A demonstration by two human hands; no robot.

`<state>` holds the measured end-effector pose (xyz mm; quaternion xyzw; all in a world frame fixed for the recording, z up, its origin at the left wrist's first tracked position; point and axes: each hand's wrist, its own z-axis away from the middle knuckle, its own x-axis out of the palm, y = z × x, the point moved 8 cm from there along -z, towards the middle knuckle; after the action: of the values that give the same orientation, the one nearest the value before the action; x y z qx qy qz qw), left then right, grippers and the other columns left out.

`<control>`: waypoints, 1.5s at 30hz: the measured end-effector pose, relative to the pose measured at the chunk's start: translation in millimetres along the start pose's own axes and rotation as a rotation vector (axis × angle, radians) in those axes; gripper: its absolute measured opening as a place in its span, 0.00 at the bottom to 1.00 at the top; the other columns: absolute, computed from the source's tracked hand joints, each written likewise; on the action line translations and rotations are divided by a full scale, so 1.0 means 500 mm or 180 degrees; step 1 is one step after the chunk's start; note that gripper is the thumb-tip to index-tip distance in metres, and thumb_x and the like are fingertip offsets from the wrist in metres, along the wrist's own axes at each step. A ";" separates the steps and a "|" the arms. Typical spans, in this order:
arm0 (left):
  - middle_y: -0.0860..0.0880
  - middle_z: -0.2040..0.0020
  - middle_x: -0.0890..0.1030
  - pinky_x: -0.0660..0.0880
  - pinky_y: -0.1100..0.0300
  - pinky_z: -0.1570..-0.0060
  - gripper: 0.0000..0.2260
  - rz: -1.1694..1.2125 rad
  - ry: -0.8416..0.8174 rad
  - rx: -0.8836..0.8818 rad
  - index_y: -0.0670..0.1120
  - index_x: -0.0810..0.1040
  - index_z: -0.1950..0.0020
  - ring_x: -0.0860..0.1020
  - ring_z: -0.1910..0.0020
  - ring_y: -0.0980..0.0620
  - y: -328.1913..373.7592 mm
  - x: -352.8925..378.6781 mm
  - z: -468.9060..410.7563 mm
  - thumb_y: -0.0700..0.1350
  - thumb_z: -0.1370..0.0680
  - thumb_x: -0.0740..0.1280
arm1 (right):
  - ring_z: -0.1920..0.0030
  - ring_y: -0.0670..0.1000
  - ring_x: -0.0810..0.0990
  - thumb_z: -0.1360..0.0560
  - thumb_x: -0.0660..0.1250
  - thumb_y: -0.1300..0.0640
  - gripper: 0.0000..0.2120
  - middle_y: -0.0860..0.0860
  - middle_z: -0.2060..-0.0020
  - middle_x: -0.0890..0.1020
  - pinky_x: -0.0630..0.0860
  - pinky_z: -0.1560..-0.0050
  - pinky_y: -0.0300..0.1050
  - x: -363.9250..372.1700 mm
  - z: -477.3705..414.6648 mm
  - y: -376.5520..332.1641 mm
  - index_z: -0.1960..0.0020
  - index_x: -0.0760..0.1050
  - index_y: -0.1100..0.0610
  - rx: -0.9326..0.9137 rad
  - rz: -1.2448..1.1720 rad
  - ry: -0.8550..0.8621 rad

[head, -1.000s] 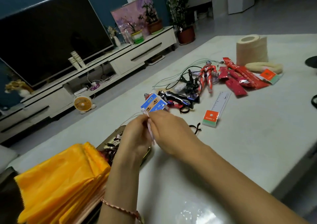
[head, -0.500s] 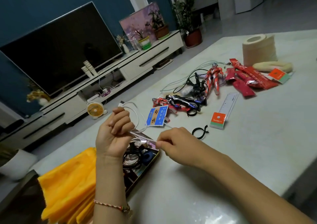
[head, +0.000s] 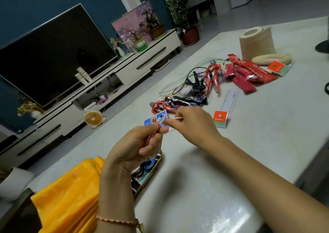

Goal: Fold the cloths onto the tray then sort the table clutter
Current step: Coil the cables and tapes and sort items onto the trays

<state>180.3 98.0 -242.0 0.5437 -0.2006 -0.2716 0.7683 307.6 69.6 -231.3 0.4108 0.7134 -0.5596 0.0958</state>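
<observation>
Near left: folded yellow cloths (head: 67, 193) in a stack, so that half looks done. Just right of them, a gold-rimmed tray (head: 151, 176) holds coiled cords, partly hidden under the left hand (head: 135, 149). That hand curls round a bundle of thin white cable (head: 173, 119). The right hand (head: 192, 125) pinches the free end, probably winding it to pack small. The cable is raised off the desk (head: 213, 179), between the hands, beyond the tray. Farther right, unsorted: toy figures (head: 185, 100), ruler (head: 229, 99), red packets (head: 249, 70), paper roll (head: 256, 42).

Dim indoor light, glare on the glossy table (head: 222, 213), wide-angle bending at edges.
</observation>
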 end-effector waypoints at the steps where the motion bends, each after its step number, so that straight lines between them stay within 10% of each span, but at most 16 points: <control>1: 0.51 0.79 0.70 0.57 0.68 0.81 0.13 -0.0075 0.0113 0.0007 0.40 0.74 0.59 0.63 0.86 0.58 -0.006 0.000 -0.006 0.44 0.20 0.55 | 0.61 0.53 0.71 0.26 0.65 0.41 0.19 0.49 0.67 0.74 0.63 0.64 0.45 -0.005 -0.001 0.003 0.68 0.66 0.53 0.0102 -0.0210 0.0097; 6: 0.47 0.72 0.81 0.70 0.68 0.78 0.17 0.0073 0.0708 0.0061 0.39 0.73 0.57 0.79 0.76 0.54 -0.021 -0.004 -0.037 0.44 0.17 0.50 | 0.59 0.56 0.78 0.22 0.61 0.52 0.14 0.55 0.64 0.81 0.74 0.55 0.52 -0.003 0.002 -0.011 0.62 0.76 0.58 0.0037 -0.1339 0.0221; 13: 0.44 0.61 0.83 0.79 0.55 0.56 0.14 0.1937 0.0817 0.0238 0.40 0.76 0.58 0.83 0.58 0.47 -0.026 -0.008 -0.052 0.44 0.18 0.56 | 0.47 0.57 0.74 0.21 0.57 0.55 0.10 0.55 0.47 0.77 0.67 0.55 0.46 0.050 0.051 -0.075 0.47 0.74 0.58 -0.0704 -0.0385 -0.0301; 20: 0.53 0.83 0.60 0.61 0.69 0.81 0.16 0.2003 0.0216 0.0586 0.45 0.71 0.72 0.57 0.86 0.58 0.014 0.006 -0.030 0.42 0.24 0.58 | 0.55 0.50 0.76 0.22 0.61 0.57 0.06 0.50 0.58 0.79 0.72 0.50 0.42 -0.001 0.022 0.031 0.55 0.77 0.56 0.0661 -0.2265 0.0524; 23: 0.54 0.83 0.60 0.61 0.67 0.81 0.12 0.1626 -0.0206 0.0410 0.45 0.71 0.69 0.57 0.87 0.59 0.010 0.058 -0.029 0.45 0.26 0.59 | 0.55 0.48 0.77 0.19 0.56 0.53 0.07 0.49 0.56 0.78 0.76 0.51 0.42 0.044 0.015 0.034 0.51 0.72 0.51 0.1121 -0.3392 -0.0169; 31: 0.55 0.83 0.61 0.68 0.65 0.77 0.15 0.1363 -0.0443 0.0425 0.45 0.72 0.68 0.59 0.85 0.60 -0.001 0.117 -0.033 0.47 0.23 0.57 | 0.74 0.43 0.74 0.20 0.57 0.48 0.14 0.41 0.78 0.75 0.66 0.82 0.33 0.053 0.022 0.025 0.61 0.72 0.52 0.1139 -0.3729 -0.0212; 38: 0.55 0.82 0.62 0.69 0.65 0.76 0.11 0.1580 -0.0506 0.0235 0.45 0.74 0.68 0.61 0.85 0.59 -0.012 0.114 -0.038 0.46 0.26 0.62 | 0.64 0.46 0.72 0.22 0.62 0.52 0.12 0.50 0.65 0.76 0.68 0.62 0.36 0.014 0.018 0.043 0.64 0.71 0.54 0.1049 -0.3384 0.0524; 45: 0.54 0.80 0.62 0.69 0.65 0.76 0.13 0.1790 -0.0648 0.0016 0.44 0.73 0.66 0.62 0.84 0.59 -0.027 0.118 -0.048 0.49 0.24 0.59 | 0.74 0.44 0.70 0.25 0.63 0.61 0.14 0.43 0.78 0.72 0.67 0.79 0.34 0.034 0.031 0.043 0.70 0.72 0.57 0.1239 -0.3524 -0.0106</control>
<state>237.6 74.4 -261.6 0.4387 -0.4200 -0.1008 0.7880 306.4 65.1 -262.3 -0.0218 0.7043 -0.6534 -0.2768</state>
